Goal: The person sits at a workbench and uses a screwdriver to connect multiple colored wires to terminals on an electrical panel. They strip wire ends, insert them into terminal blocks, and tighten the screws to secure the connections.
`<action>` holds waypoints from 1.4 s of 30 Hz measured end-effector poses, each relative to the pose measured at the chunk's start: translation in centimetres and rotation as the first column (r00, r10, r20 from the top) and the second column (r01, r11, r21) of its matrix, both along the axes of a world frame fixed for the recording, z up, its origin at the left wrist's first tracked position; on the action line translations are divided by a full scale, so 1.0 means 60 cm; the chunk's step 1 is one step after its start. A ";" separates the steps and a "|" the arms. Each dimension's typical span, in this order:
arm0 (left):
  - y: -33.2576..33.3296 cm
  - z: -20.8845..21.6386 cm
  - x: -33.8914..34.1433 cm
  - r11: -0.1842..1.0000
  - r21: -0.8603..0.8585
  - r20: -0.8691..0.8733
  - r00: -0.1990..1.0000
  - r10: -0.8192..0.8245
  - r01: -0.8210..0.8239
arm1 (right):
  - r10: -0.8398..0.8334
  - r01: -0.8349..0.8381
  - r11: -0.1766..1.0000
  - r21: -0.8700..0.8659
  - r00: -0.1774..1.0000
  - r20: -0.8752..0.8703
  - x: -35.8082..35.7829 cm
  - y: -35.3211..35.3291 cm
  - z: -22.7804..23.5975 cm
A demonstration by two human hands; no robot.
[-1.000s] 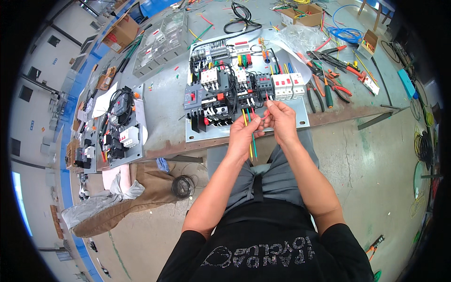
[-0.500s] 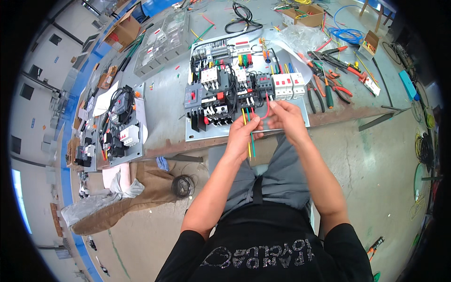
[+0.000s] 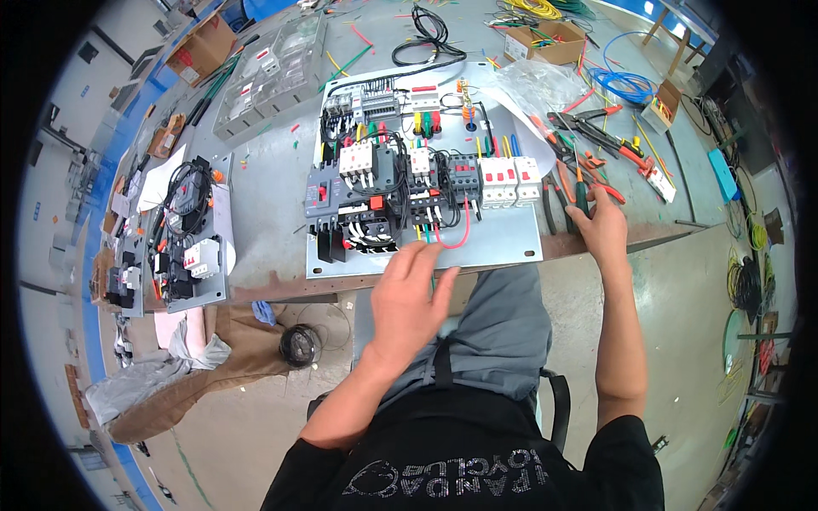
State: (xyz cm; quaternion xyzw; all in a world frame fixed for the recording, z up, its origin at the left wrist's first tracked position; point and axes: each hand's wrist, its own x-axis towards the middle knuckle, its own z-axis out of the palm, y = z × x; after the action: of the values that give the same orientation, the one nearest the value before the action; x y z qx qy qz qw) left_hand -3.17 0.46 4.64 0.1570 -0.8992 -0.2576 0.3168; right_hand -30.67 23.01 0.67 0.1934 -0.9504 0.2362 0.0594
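A metal mounting plate [image 3: 503, 247] carrying electrical parts lies at the bench's front edge. My left hand [image 3: 411, 294] is over its front edge, fingers stretched out and loosely apart. Beside those fingers, a red wire [image 3: 466, 232] loops from a black contactor [image 3: 464, 173] down toward the black relay block [image 3: 426, 206]. Yellow and green wires also come out below that block, partly hidden by the hand. To the right of the plate, my right hand [image 3: 603, 226] has its thumb and fingers closed about the handle of a green-handled screwdriver [image 3: 582, 194] lying among the pliers.
Pliers and cutters [image 3: 588, 128] lie heaped right of the plate. White breaker modules [image 3: 509, 181] sit at its right side. A second wired plate [image 3: 223, 247] lies left. Behind are a grey clear-topped box [image 3: 273, 81], black cable [image 3: 426, 38], blue wire coil [image 3: 625, 83] and carton [image 3: 545, 43].
My right hand has left the red wire and moved right to the screwdriver. My left hand has let go of the wires and opened. The view has shifted slightly.
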 end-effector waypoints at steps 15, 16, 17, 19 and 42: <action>-0.011 -0.024 -0.084 0.976 -0.151 0.353 0.931 -0.093 0.154 | 0.149 -0.214 0.796 -0.566 0.976 -0.159 0.033 0.018 0.193; -0.008 -0.028 -0.086 0.975 -0.157 0.358 0.929 -0.093 0.158 | 0.214 -0.261 0.758 -0.599 0.965 -0.149 0.044 0.008 0.225; -0.007 -0.030 -0.087 0.973 -0.165 0.362 0.928 -0.092 0.161 | 0.286 -0.334 0.760 -0.558 0.942 -0.174 0.055 -0.007 0.254; -0.007 -0.029 -0.088 0.974 -0.166 0.345 0.934 -0.092 0.157 | 0.424 -0.478 0.741 -0.472 0.878 -0.223 0.070 -0.048 0.299; -0.016 -0.024 -0.081 0.965 -0.191 0.318 0.941 -0.113 0.180 | 0.757 -0.819 0.573 -0.005 0.532 -0.378 0.056 -0.214 0.331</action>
State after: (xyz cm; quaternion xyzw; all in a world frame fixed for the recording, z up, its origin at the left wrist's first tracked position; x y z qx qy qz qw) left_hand -8.05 -0.51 3.22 0.0916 -0.9692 -0.1533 0.1694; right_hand -27.33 10.17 20.54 0.6333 -0.7082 0.2865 0.1237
